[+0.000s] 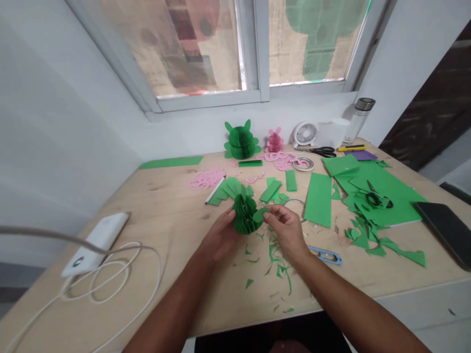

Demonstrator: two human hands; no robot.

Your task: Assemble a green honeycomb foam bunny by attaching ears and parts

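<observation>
- The green pleated paper figure [243, 219] is near the centre of the frame.
- Left hand [221, 238]: its grip holds the figure's left side.
- Right hand [287, 230]: its grip pinches a green oval piece [259, 214].

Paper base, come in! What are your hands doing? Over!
Left hand holding green pleated paper figure. Right hand pinching green paper oval at its side. Green scraps scattered nearby.
</observation>
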